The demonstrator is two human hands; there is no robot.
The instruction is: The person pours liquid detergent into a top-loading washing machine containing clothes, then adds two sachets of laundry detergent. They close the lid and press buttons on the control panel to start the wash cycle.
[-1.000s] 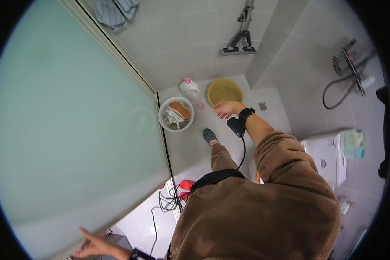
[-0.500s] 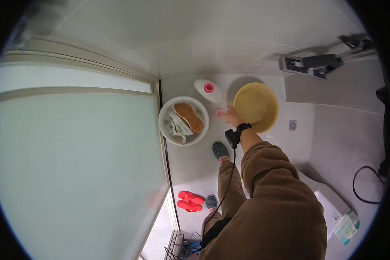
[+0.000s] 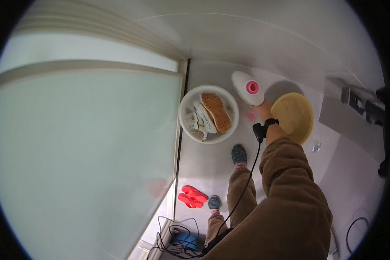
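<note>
My right hand [image 3: 263,110] is closed at the near end of a white plastic bottle [image 3: 243,81], its fingertips partly hidden by the bottle. The bottle has a pink ring around its uncapped mouth. A small pink cap [image 3: 251,116] lies on the floor just left of my hand. To the right of the hand is a yellow basin [image 3: 297,115], partly behind my wrist. At the left, a white basin [image 3: 184,108] holds shoes in what looks like water, one with its brown sole [image 3: 216,112] turned up. My left hand is out of the picture.
A frosted glass door [image 3: 86,151] stands along the left. Red slippers [image 3: 192,197] lie on the floor by the doorway, near a tangle of black cables [image 3: 171,236]. One cable runs to a black device [image 3: 260,131] on my right wrist. A floor drain [image 3: 316,147] lies at the right.
My right hand has left the pink cap on the floor and taken hold of the white bottle. The view has shifted, so the basins and slippers appear elsewhere in the picture.
</note>
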